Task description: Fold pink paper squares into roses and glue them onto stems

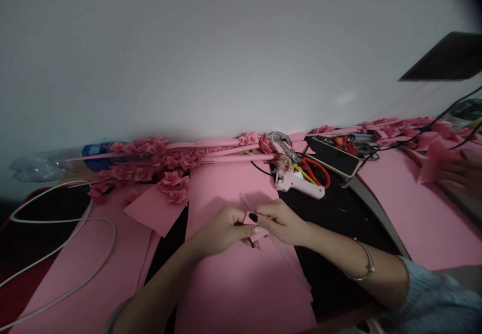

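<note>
Both hands meet over a long pink sheet (241, 289) in the middle of the table. Between their fingertips is a small folded pink paper piece (259, 234). My left hand (224, 231) pinches it from the left, thumb on top. From the right, my right hand (282, 221) presses it with a dark-nailed thumb. A thin pale stick (284, 256) passes beneath the fingers and slants toward the lower right; whether it is joined to the folded piece is hidden.
Behind the hands lie a white glue gun (301, 186), orange-handled scissors (320, 171), a phone (333, 155) and pink paper flowers (175, 186). A plastic bottle (45, 167) and white cable (56, 219) are left. Another person's hand (459, 176) holds pink paper at right.
</note>
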Motion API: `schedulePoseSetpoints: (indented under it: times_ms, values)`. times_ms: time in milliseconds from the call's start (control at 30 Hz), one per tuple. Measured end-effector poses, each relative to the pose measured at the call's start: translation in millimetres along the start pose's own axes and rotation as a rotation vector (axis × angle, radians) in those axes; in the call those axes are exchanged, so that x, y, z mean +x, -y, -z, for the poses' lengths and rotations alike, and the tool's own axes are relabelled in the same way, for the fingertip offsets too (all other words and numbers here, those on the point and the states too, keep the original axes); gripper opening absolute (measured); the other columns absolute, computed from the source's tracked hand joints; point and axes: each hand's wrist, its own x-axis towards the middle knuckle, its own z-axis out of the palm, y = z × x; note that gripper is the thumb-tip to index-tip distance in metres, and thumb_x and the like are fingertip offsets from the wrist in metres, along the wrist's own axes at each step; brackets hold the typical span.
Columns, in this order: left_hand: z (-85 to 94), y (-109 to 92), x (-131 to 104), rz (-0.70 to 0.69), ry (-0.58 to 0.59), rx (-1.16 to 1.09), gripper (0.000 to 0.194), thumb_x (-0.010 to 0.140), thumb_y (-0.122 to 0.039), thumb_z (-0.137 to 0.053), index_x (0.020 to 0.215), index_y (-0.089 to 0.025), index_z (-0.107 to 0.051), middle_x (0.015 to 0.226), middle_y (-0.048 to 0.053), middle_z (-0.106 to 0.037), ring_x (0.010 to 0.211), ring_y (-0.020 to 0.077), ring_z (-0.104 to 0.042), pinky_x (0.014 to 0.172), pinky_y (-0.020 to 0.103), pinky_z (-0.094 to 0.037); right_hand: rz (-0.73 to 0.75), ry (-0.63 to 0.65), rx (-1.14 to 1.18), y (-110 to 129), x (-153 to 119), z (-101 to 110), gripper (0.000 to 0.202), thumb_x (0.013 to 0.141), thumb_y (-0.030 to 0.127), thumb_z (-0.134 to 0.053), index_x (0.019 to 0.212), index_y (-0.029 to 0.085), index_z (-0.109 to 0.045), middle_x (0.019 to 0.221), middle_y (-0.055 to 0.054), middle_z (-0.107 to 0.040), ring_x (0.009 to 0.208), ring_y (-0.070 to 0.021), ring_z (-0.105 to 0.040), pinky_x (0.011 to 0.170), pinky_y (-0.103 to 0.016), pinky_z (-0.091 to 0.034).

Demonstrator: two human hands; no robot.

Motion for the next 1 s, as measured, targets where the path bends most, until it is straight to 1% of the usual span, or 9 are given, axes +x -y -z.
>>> schedulePoseSetpoints:
  times_ms: [200, 367, 433, 533, 633, 733, 800, 933, 1000]
  values:
    - [2.4, -2.7, 0.7, 0.004, -0.017, -0.063, 0.024, 0.082, -0.037, -0.064, 0.084, -0.016, -0.075, 0.075, 0.005, -0.074, 0.072, 0.0161, -0.069, 0.069, 0.024, -0.052, -0.031, -0.093, 0.02, 3.8, 2.3, 1.3, 0.035, 0.094, 0.029, -0.042, 0.061, 0.02, -0.034, 0.052, 0.007, -0.034, 0.047, -0.0073, -0.031, 0.044, -0.019, -0.025]
    - [2.4, -0.5, 1.5, 0.013, -0.045, -0.092, 0.029, 0.082, -0.041, -0.063, 0.081, -0.014, -0.074, 0.075, 0.006, -0.074, 0.072, 0.017, -0.07, 0.07, 0.026, -0.053, -0.046, -0.102, -0.01, 2.8, 2.0, 0.2, 0.029, 0.091, 0.02, -0.042, 0.062, 0.02, -0.036, 0.051, 0.007, -0.041, 0.045, -0.0073, -0.037, 0.044, -0.019, -0.028]
    - [2.0, 0.5, 1.6, 0.018, -0.06, -0.1, 0.031, 0.082, -0.043, -0.063, 0.081, -0.014, -0.073, 0.075, 0.006, -0.073, 0.071, 0.0174, -0.07, 0.07, 0.027, -0.053, -0.041, -0.112, -0.032, 2.0, 2.0, -0.1, 0.028, 0.089, 0.018, -0.043, 0.062, 0.021, -0.036, 0.051, 0.007, -0.04, 0.045, -0.0075, -0.037, 0.044, -0.019, -0.027]
    - [0.8, 0.2, 2.0, 0.023, -0.074, -0.11, 0.033, 0.08, -0.046, -0.064, 0.08, -0.014, -0.072, 0.075, 0.006, -0.072, 0.07, 0.0176, -0.069, 0.069, 0.027, -0.053, -0.043, -0.114, -0.026, 1.8, 2.2, 0.4, 0.029, 0.089, 0.02, -0.043, 0.062, 0.021, -0.035, 0.052, 0.007, -0.038, 0.045, -0.0076, -0.035, 0.044, -0.019, -0.027]
    - [-1.3, -1.6, 2.5, 0.026, -0.103, -0.155, 0.038, 0.075, -0.05, -0.067, 0.078, -0.013, -0.071, 0.071, 0.006, -0.071, 0.067, 0.0176, -0.068, 0.067, 0.029, -0.054, -0.065, -0.124, 0.039, 2.8, 2.5, 1.6, 0.033, 0.093, 0.028, -0.042, 0.062, 0.021, -0.035, 0.053, 0.007, -0.036, 0.046, -0.0077, -0.034, 0.044, -0.019, -0.027]
    - [-3.9, -3.3, 3.0, 0.028, -0.156, -0.201, 0.042, 0.072, -0.053, -0.069, 0.077, -0.012, -0.069, 0.066, 0.005, -0.069, 0.063, 0.0175, -0.066, 0.065, 0.03, -0.054, -0.083, -0.161, 0.106, 3.3, 2.5, 2.6, 0.034, 0.096, 0.035, -0.04, 0.065, 0.02, -0.039, 0.052, 0.007, -0.038, 0.046, -0.0082, -0.035, 0.044, -0.019, -0.028]
    - [-5.6, -4.1, 3.4, 0.028, -0.189, -0.203, 0.042, 0.071, -0.054, -0.069, 0.076, -0.012, -0.069, 0.065, 0.004, -0.068, 0.062, 0.0175, -0.066, 0.066, 0.031, -0.054, -0.093, -0.206, 0.1, 2.4, 2.4, 2.6, 0.034, 0.095, 0.037, -0.042, 0.066, 0.02, -0.041, 0.053, 0.006, -0.04, 0.047, -0.0086, -0.036, 0.045, -0.02, -0.03]
    - [-7.1, -4.5, 4.8, -0.011, -0.243, -0.145, 0.038, 0.073, -0.05, -0.068, 0.079, -0.013, -0.068, 0.072, 0.005, -0.068, 0.07, 0.0183, -0.065, 0.072, 0.033, -0.053, -0.084, -0.299, -0.003, -0.6, 2.3, 1.2, 0.032, 0.092, 0.034, -0.046, 0.064, 0.02, -0.041, 0.054, 0.005, -0.04, 0.049, -0.0093, -0.035, 0.047, -0.021, -0.03]
    - [-6.2, -3.3, 5.9, -0.058, -0.306, -0.077, 0.031, 0.074, -0.044, -0.067, 0.078, -0.013, -0.067, 0.074, 0.003, -0.067, 0.074, 0.0177, -0.062, 0.072, 0.03, -0.052, -0.077, -0.313, -0.049, -1.3, 2.2, 0.5, 0.029, 0.091, 0.03, -0.047, 0.064, 0.02, -0.042, 0.054, 0.006, -0.04, 0.049, -0.0095, -0.035, 0.048, -0.021, -0.029]
